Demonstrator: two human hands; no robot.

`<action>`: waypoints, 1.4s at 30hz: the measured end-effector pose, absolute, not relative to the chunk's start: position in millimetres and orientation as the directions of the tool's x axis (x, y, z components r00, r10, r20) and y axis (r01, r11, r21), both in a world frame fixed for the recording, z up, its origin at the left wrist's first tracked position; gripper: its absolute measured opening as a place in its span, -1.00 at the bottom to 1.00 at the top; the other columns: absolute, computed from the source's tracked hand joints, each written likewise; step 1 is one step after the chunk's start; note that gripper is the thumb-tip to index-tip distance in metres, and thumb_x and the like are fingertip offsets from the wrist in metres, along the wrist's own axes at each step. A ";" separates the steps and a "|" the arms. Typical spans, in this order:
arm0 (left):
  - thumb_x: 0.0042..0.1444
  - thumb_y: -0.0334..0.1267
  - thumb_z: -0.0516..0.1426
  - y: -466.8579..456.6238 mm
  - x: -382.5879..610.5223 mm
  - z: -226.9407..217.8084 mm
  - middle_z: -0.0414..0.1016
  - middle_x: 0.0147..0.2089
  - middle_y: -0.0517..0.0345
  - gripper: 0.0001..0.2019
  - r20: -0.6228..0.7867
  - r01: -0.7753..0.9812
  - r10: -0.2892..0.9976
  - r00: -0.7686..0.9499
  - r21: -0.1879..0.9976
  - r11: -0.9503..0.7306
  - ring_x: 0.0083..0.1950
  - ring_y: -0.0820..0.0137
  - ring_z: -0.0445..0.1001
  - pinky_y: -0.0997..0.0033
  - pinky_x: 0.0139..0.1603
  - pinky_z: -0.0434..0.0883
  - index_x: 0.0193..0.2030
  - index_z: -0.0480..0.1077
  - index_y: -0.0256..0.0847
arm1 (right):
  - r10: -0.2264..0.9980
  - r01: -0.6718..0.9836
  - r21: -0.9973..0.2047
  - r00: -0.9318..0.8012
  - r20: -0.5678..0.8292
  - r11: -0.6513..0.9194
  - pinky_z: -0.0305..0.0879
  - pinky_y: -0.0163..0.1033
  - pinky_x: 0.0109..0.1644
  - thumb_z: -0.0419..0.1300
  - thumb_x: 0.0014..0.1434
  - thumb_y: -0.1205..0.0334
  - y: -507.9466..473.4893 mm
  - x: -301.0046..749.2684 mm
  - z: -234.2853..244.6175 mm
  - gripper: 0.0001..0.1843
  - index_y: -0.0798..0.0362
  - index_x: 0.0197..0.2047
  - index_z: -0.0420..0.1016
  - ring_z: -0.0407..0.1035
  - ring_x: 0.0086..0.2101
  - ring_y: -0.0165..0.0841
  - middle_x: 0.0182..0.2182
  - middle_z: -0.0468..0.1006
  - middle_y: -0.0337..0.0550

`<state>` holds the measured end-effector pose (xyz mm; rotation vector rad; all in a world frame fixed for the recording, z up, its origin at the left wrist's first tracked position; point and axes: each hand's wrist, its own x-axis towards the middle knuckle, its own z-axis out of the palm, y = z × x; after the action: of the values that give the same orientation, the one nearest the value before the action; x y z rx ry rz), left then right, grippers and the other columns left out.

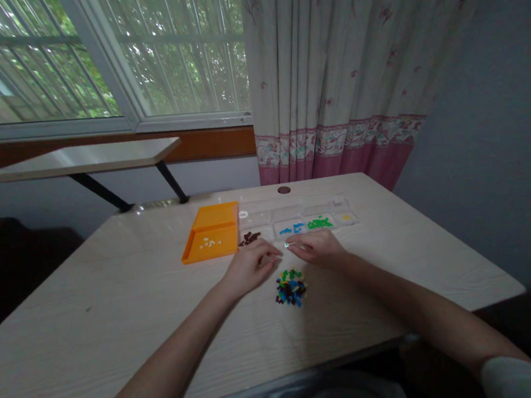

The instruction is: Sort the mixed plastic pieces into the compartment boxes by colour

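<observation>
Both my hands rest on a pale wooden table point(114, 305). My left hand point(250, 266) has its fingers curled and pinched together near the front edge of a clear compartment box point(333, 206). My right hand point(316, 246) lies just to its right, fingers drawn together at the same edge, with something small and pale at the fingertips. A little heap of mixed coloured small pieces point(291, 287) sits just in front of the hands. The box holds sorted dark brown point(249, 238), blue point(292, 228), green point(319, 223) and yellow point(345, 217) pieces.
An orange tray point(220, 219) with a few white bits stands left of the box. A round cable hole point(284, 190) lies at the table's far edge. Behind are a window, a shelf on brackets point(83, 159) and a pink-bordered curtain point(330, 89).
</observation>
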<state>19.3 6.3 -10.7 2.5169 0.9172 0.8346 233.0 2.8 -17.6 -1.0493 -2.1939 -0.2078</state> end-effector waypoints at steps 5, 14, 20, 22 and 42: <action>0.16 -0.31 -0.03 6.5 19.6 -19.0 0.36 -0.21 0.06 -0.78 0.280 0.416 0.596 0.752 0.501 -0.759 -0.15 0.42 0.34 0.48 -0.11 0.29 -0.16 0.41 -0.21 | 0.490 0.736 -0.094 -0.344 0.801 0.670 0.15 -0.42 -0.45 0.09 0.12 0.14 5.3 248.6 0.0 -0.76 0.05 -0.31 0.54 0.26 -0.64 -0.54 -0.66 0.47 -0.27; 0.16 -0.27 -0.04 -0.5 30.1 -21.7 0.36 -0.22 0.11 -0.77 0.202 0.492 0.624 0.755 0.455 -0.742 -0.19 0.44 0.37 0.52 -0.16 0.30 -0.17 0.42 -0.14 | 0.310 0.709 -0.014 -0.291 0.905 0.705 0.12 -0.40 -0.51 0.16 0.07 0.25 7.3 257.9 11.2 -0.85 0.11 -0.34 0.52 0.21 -0.69 -0.57 -0.68 0.46 -0.29; 0.16 -0.28 -0.04 1.5 29.0 -23.4 0.37 -0.22 0.13 -0.78 0.187 0.494 0.616 0.765 0.443 -0.748 -0.19 0.44 0.37 0.54 -0.18 0.29 -0.19 0.42 -0.15 | 0.290 0.711 -0.002 -0.284 0.914 0.703 0.09 -0.38 -0.52 0.16 0.06 0.25 7.5 257.9 10.3 -0.86 0.09 -0.34 0.53 0.18 -0.69 -0.56 -0.73 0.40 -0.31; 0.16 -0.28 -0.04 1.5 28.7 -22.7 0.38 -0.22 0.12 -0.78 0.188 0.490 0.612 0.768 0.444 -0.751 -0.19 0.44 0.37 0.53 -0.18 0.30 -0.19 0.42 -0.16 | 0.287 0.711 0.002 -0.287 0.914 0.703 0.09 -0.39 -0.52 0.16 0.06 0.24 7.2 257.8 10.9 -0.86 0.09 -0.35 0.53 0.17 -0.69 -0.56 -0.73 0.40 -0.31; 0.13 -0.25 0.00 6.6 24.6 -20.6 0.42 -0.30 0.08 -0.81 0.263 0.496 0.678 0.687 0.511 -0.702 -0.25 0.43 0.37 0.50 -0.22 0.27 -0.31 0.41 -0.24 | 0.838 0.920 -0.160 -0.240 0.491 0.357 0.09 -0.36 -0.44 0.05 0.11 0.09 46.9 312.8 -4.7 -0.73 -0.04 -0.22 0.51 0.31 -0.53 -0.43 -0.55 0.49 -0.23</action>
<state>24.6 6.6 -20.6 2.4968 0.9140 0.6186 312.8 46.9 -4.7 -1.5236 -2.1270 -0.2196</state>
